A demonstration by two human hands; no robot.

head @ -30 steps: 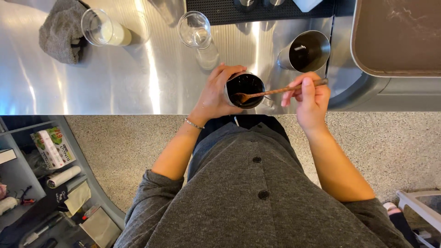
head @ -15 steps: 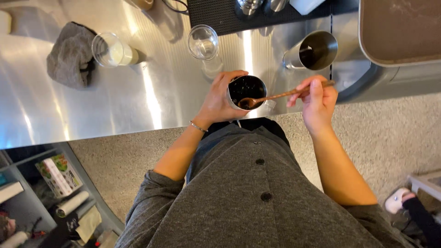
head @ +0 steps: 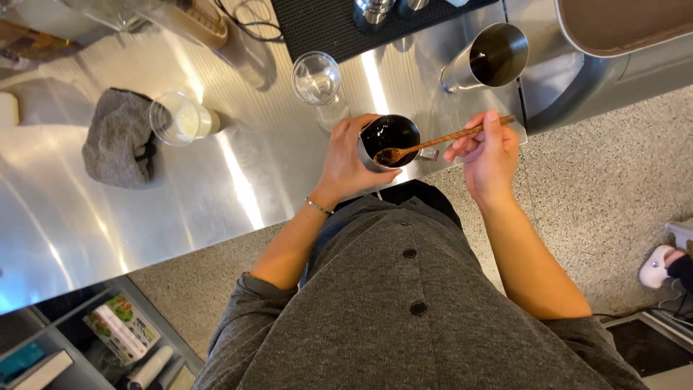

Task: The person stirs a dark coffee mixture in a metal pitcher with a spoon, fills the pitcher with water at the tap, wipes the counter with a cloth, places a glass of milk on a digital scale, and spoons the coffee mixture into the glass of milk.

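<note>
Grey cloth (head: 119, 137) far left on steel table (head: 238, 188), milk glass (head: 177, 119) nr it. Left hand (head: 346, 162) wraps dark cup (head: 388, 139) at table edge; right hand (head: 489, 152) pinches wooden spoon (head: 433, 143), bowl dipped in cup.

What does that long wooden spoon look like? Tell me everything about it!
The wooden spoon is thin, long and brown. The right hand pinches its handle near the far end with the fingers. It lies nearly flat, slanting down to the left. Its shiny wet bowl sits over the small metal cup of dark liquid, which the left hand grips at the steel counter's edge.
</note>
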